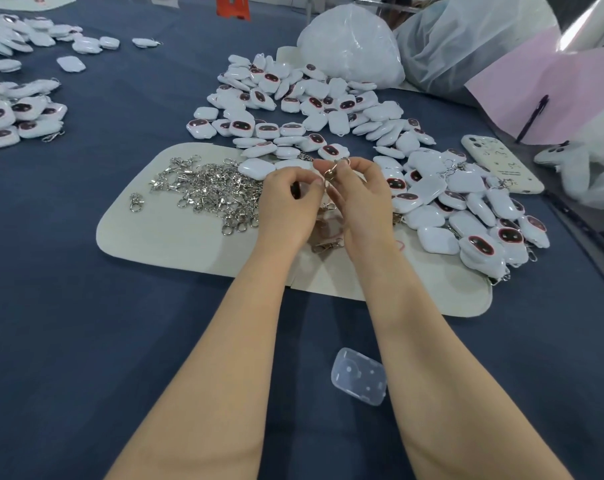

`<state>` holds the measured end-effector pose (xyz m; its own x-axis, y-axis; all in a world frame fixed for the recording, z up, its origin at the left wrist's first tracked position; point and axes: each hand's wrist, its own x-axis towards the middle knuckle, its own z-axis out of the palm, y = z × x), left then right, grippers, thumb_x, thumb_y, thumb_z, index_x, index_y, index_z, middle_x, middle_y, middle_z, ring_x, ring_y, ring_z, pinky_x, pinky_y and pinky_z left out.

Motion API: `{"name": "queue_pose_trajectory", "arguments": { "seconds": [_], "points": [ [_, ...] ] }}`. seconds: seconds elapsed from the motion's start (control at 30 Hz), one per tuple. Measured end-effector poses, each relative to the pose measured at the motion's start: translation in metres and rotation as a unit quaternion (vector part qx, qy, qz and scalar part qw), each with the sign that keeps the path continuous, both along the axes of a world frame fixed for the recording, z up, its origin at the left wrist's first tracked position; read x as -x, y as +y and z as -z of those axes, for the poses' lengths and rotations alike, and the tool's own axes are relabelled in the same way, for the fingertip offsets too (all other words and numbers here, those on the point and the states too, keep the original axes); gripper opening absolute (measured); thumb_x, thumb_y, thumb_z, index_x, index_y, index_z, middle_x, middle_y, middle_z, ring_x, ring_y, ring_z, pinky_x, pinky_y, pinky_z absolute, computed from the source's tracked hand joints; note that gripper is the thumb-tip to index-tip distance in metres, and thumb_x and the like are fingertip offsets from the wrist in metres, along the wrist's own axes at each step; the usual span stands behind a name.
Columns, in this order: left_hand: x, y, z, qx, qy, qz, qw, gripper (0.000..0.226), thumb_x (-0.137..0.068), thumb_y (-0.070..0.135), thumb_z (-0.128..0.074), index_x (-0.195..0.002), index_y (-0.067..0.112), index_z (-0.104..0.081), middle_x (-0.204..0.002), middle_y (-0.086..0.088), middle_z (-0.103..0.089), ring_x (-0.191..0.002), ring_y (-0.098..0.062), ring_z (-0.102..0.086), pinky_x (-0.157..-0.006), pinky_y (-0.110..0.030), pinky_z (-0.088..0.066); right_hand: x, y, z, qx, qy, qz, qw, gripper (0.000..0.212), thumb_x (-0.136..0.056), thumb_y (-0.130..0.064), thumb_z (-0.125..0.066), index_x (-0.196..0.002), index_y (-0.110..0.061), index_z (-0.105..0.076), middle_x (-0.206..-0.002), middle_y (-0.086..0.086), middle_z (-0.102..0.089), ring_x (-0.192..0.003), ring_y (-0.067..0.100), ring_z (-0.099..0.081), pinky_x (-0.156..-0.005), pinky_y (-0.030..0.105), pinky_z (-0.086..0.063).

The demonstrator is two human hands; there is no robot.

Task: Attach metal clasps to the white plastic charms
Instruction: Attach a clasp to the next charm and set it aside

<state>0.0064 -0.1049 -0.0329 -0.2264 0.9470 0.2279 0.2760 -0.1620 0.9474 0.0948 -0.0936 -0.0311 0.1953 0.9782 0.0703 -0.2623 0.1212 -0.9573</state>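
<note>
My right hand (361,195) pinched a metal clasp (330,173) over the cream mat (176,244). My left hand (288,197) curled close beside it, around something I couldn't make out. The loose clasps (210,188) lay heaped just left, white charms (319,121) piled behind and to the right.

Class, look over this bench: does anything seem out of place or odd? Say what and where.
A clear plastic case lies alone on the blue cloth, off the mat, on the near side. A phone lies beside the right edge of the charm pile. Neither is a charm or a clasp.
</note>
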Motion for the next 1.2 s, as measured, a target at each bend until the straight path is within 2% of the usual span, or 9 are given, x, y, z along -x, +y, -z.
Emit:
{"name": "queue_pose_trajectory", "arguments": {
  "seconds": [0.17, 0.33, 0.53, 0.67, 0.83, 0.97, 1.03, 1.13, 1.2],
  "points": [
    [-0.003, -0.002, -0.001, -0.001, 0.002, 0.001, 1.0, 0.016, -0.086, 0.009, -0.06, -0.074, 0.02, -0.062, -0.07, 0.016, -0.056, -0.063, 0.004, -0.049, -0.058, -0.005, -0.035, 0.002, -0.001, 0.002, -0.011, -0.021, -0.006, 1.0, 0.002, -0.097, -0.009, -0.05, -0.095, -0.009, -0.048, -0.088, 0.004, -0.074, -0.085, 0.017, -0.069, -0.084, 0.03, -0.055],
    [-0.004, 0.001, 0.001, -0.002, -0.007, -0.006, 1.0, 0.003, -0.083, 0.01, -0.067, -0.08, 0.01, -0.066, -0.069, 0.011, -0.052, -0.057, 0.002, -0.043, -0.055, -0.008, -0.033, 0.004, -0.001, 0.001, -0.002, 0.017, -0.036, 0.999, 0.01, -0.097, -0.007, -0.047, -0.087, -0.011, -0.047, -0.085, 0.007, -0.072, -0.072, 0.019, -0.067, -0.072, 0.031, -0.055],
    [-0.003, 0.002, 0.002, -0.003, 0.007, -0.014, 1.0, 0.006, -0.084, 0.01, -0.065, -0.08, 0.013, -0.064, -0.077, 0.008, -0.052, -0.078, -0.012, -0.046, -0.069, -0.02, -0.035, 0.002, 0.002, 0.001, 0.005, 0.041, -0.009, 0.999, 0.013, -0.097, -0.006, -0.045, -0.085, -0.012, -0.047, -0.086, 0.013, -0.071, -0.085, 0.027, -0.066, -0.092, 0.043, -0.051],
    [-0.001, 0.0, -0.001, 0.0, -0.02, -0.041, 0.999, 0.013, -0.086, 0.016, -0.065, -0.075, 0.021, -0.06, -0.082, 0.001, -0.056, -0.08, -0.014, -0.05, -0.072, -0.022, -0.038, 0.001, 0.002, 0.004, 0.027, -0.078, 0.066, 0.994, 0.007, -0.093, -0.009, -0.05, -0.093, -0.016, -0.052, -0.082, 0.003, -0.069, -0.081, 0.017, -0.066, -0.085, 0.038, -0.053],
    [0.001, 0.002, -0.002, -0.004, -0.004, -0.068, 0.998, 0.007, -0.087, 0.015, -0.063, -0.08, 0.017, -0.062, -0.103, -0.008, -0.061, -0.083, -0.016, -0.052, -0.072, -0.017, -0.037, 0.004, -0.003, 0.005, -0.054, -0.249, 0.07, 0.964, 0.028, -0.09, -0.009, -0.051, -0.112, -0.024, -0.06, -0.115, -0.008, -0.06, -0.083, -0.005, -0.057, -0.076, 0.011, -0.045],
    [0.003, 0.002, -0.003, -0.01, 0.004, -0.078, 0.997, 0.006, -0.088, 0.014, -0.063, -0.083, 0.012, -0.065, -0.086, 0.015, -0.051, -0.085, -0.012, -0.051, -0.065, -0.007, -0.035, 0.009, -0.006, 0.003, -0.063, -0.274, 0.023, 0.959, 0.021, -0.09, -0.005, -0.051, -0.096, -0.02, -0.065, -0.091, -0.01, -0.066, -0.087, 0.003, -0.062, -0.081, 0.02, -0.049],
    [0.003, 0.001, -0.003, -0.006, -0.006, -0.079, 0.997, 0.006, -0.088, 0.014, -0.063, -0.083, 0.013, -0.065, -0.082, 0.019, -0.047, -0.092, -0.014, -0.055, -0.069, -0.011, -0.037, 0.01, -0.006, 0.002, -0.056, -0.267, 0.008, 0.962, 0.021, -0.091, -0.004, -0.049, -0.096, -0.017, -0.065, -0.09, -0.004, -0.068, -0.089, 0.01, -0.064, -0.083, 0.025, -0.051],
    [0.004, 0.001, -0.002, -0.013, 0.011, -0.086, 0.996, 0.007, -0.089, 0.014, -0.061, -0.083, 0.013, -0.064, -0.097, 0.007, -0.057, -0.103, -0.019, -0.056, -0.081, -0.019, -0.041, 0.011, -0.005, 0.002, -0.052, -0.25, -0.011, 0.967, 0.019, -0.094, -0.007, -0.047, -0.098, -0.014, -0.064, -0.094, 0.004, -0.069, -0.092, 0.019, -0.065, -0.088, 0.035, -0.052],
    [0.004, 0.001, -0.001, -0.025, 0.048, -0.107, 0.993, 0.008, -0.089, 0.015, -0.06, -0.089, 0.01, -0.066, -0.115, -0.007, -0.058, -0.101, -0.014, -0.054, -0.082, -0.014, -0.039, 0.011, -0.005, 0.001, -0.049, -0.244, -0.019, 0.968, 0.017, -0.096, -0.01, -0.047, -0.101, -0.011, -0.063, -0.094, 0.005, -0.069, -0.092, 0.02, -0.066, -0.088, 0.036, -0.052]
  ]
}}
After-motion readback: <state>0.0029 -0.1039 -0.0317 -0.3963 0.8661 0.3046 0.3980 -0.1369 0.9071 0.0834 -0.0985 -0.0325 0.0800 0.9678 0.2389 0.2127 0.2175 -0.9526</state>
